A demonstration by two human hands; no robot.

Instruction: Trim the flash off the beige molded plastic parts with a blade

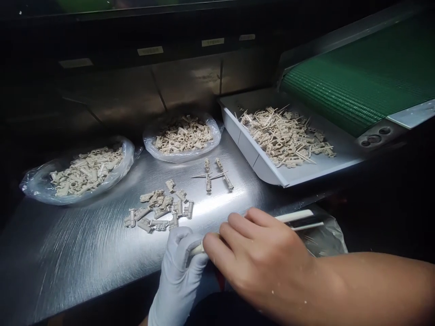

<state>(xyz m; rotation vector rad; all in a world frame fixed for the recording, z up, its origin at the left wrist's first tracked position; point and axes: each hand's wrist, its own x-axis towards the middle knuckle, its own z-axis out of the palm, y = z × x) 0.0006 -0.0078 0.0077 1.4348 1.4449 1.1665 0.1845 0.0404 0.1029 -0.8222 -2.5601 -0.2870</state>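
Note:
My left hand [176, 276], in a white glove, pinches a small pale beige plastic part [196, 249] near the table's front edge. Only a short end of it shows between the fingers. My right hand [258, 253] is bare, its fingers curled and pressed up against the part. What it grips is hidden from me. Two slim white strips [295, 216] stick out behind the right hand; whether it holds them I cannot tell. Ahead of the left hand lies a loose group of beige moulded plastic pieces [163, 206]. Two longer pieces with thin crossing spikes [208, 176] lie farther back.
Two clear plastic bags of beige parts, one at left [37, 183] and one at centre [176, 156], stand on the metal table [91, 244]. A white tray [244, 145] heaped with parts sits below a green conveyor belt [360, 77]. Another clear bag [329, 235] lies beyond my right wrist.

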